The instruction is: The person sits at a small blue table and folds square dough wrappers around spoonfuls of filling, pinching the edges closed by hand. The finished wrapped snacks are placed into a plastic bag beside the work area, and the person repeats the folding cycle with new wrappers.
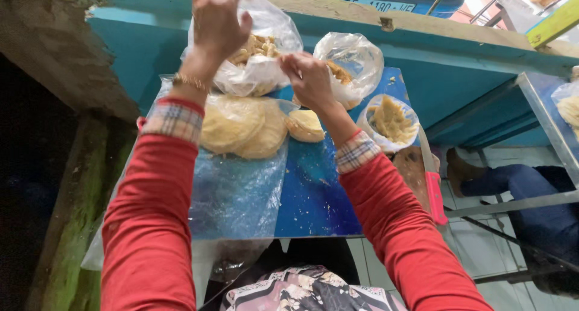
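Both my arms in red sleeves reach out over a blue board (313, 190). My left hand (218, 21) is raised high with fingers spread, touching the top of a clear plastic bag (265, 69) that holds yellow food pieces. My right hand (309, 79) pinches the same bag's plastic at its right side. Below the bag lie two round flat yellow dough discs (241, 127) on a clear plastic sheet (235, 196). A smaller dough piece (305, 126) rests on the board under my right wrist.
A second clear bag (356, 60) with yellow pieces and a small plastic tub (391, 121) of yellow paste stand at the board's far right. A knife with a pink handle (435, 196) lies along the right edge. Another person's leg and shoe (482, 178) show lower right.
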